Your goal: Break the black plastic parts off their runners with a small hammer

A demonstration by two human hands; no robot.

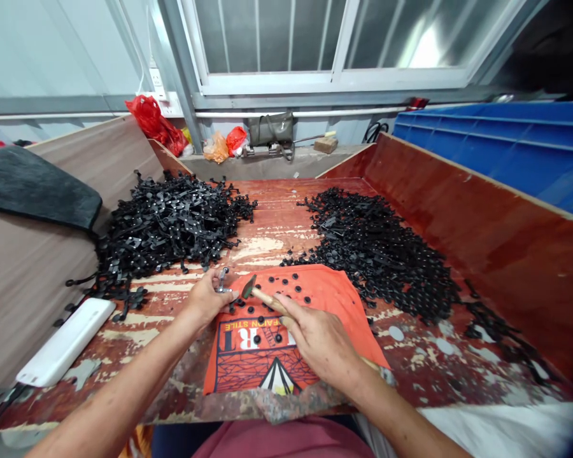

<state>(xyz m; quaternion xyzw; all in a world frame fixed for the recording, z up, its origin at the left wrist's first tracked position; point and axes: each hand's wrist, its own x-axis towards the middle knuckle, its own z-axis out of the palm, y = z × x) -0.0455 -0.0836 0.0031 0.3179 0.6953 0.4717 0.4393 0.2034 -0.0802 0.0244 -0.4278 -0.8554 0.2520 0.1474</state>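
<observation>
My right hand (318, 340) is wrapped round the wooden handle of a small hammer (270, 301). Its dark metal head hangs over the left part of an orange printed cloth (337, 289), close to my left fingertips. Between thumb and fingers, my left hand (204, 298) pinches a small dark part with round ends (223, 272); some of it is hidden by the fingers. Several small black round pieces (285, 282) lie scattered on the cloth around the hammer. What is directly beneath the hammer head is hard to make out.
Beyond my left hand rises a heap of black parts (172, 219); another heap (382, 248) lies right. A white power bank (67, 342) with a cable rests at left. Wooden boards (482, 235) wall the worn red table (267, 197). Outside the right board stands a blue crate (501, 146).
</observation>
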